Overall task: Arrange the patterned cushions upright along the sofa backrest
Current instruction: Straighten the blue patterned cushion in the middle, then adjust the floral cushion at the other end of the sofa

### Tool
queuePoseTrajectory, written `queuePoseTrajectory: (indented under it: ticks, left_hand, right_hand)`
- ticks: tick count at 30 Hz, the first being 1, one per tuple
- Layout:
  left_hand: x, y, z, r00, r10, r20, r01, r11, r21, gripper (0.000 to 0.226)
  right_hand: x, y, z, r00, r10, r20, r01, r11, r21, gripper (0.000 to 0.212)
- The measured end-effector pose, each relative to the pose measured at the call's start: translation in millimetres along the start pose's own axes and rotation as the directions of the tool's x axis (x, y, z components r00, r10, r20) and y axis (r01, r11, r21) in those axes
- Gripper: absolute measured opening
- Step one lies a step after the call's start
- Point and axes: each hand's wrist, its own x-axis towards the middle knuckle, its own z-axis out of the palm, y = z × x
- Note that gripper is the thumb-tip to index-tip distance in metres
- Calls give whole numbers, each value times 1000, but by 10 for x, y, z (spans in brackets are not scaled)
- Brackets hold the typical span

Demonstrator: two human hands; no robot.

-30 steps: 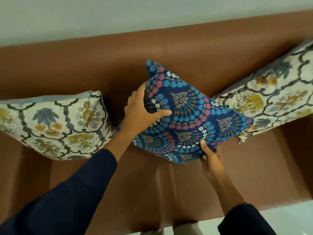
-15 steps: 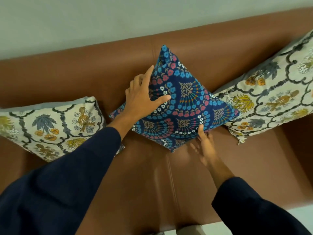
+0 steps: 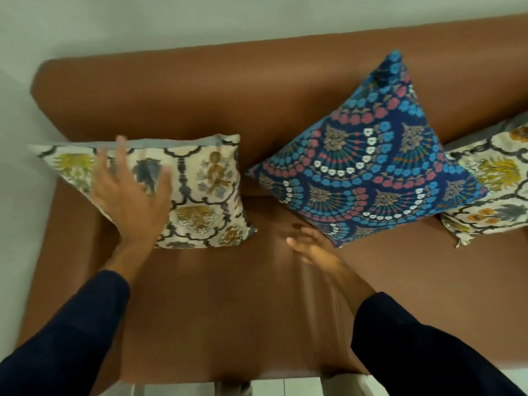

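Note:
A blue cushion [image 3: 371,158] with pink and white flower rings leans on one corner against the brown sofa backrest [image 3: 228,90], held by nobody. A cream floral cushion [image 3: 200,190] lies tilted at the sofa's left end. Another cream floral cushion [image 3: 491,184] rests at the right, partly behind the blue one. My left hand [image 3: 128,192] hovers spread over the left cream cushion, blurred. My right hand [image 3: 314,247] is open above the seat, just off the blue cushion's lower corner.
The brown leather seat [image 3: 228,310] stretches between my arms. A pale wall [image 3: 143,21] rises behind the sofa. The sofa's left armrest [image 3: 71,224] borders the left cushion. Light floor tiles [image 3: 271,388] show at the front edge.
Both hands have let go of the blue cushion. My left hand has swung left over the cream cushion, my right has drawn back. The view has shifted left.

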Motion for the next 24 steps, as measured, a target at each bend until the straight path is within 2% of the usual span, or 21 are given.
queuePoseTrajectory:
  ticks: [2,3,4,5,6,7,9,10,12,13,15,18,21,24]
  left_hand:
    - [296,-501,-101,952,-306,-10,303,945,-121,102]
    - [448,-771,-127,889,-455,51,453,857,-245,117]
    - [563,-971,-140,808,-565,167,579,706,-409,124]
    - [638,-1125,-132,737,-606,300,654,527,-542,122]
    - [694,-1263,-123,715,-565,412,677,413,-609,110]
    - [742,-1370,-128,741,-474,476,667,439,-602,93]
    - [807,-1461,-135,789,-332,518,595,623,-507,67]
    - [813,-1481,-152,796,-278,538,557,684,-471,65]
    - [761,-1411,-203,749,-231,621,580,681,-446,73]
    - [729,-1372,-238,735,-205,646,573,698,-429,79]
    - [706,-1212,-286,759,-137,637,462,803,-377,85]
    - [769,-856,-328,841,75,536,128,935,-332,76]
    - [879,-490,-339,852,264,451,-123,940,-317,71]
    - [1072,-378,-227,826,352,440,-237,925,-295,67]
  right_hand:
    - [147,-231,375,996,-82,26,83,995,-46,86]
    - [227,-360,605,992,-119,39,121,991,-53,96]
    - [307,-483,809,986,-157,54,159,986,-46,104]
    - [372,-599,984,980,-187,69,189,981,-37,110]
    - [418,-711,1167,976,-202,83,205,979,-25,113]
    - [442,-796,1353,975,-204,84,206,979,-8,111]
    - [402,-848,1623,974,-223,37,221,974,42,87]
    - [340,-815,1742,969,-245,-14,245,966,85,69]
    - [182,-679,1868,954,-269,-131,290,939,187,47]
    - [97,-588,1895,949,-257,-181,296,924,242,47]
    - [-52,-412,1878,945,-211,-249,292,890,352,50]
    - [-280,-179,1825,946,-115,-302,252,847,469,50]
    - [-445,-43,1836,954,-43,-296,186,860,475,57]
    - [-358,-128,1866,972,-2,-237,102,905,412,76]
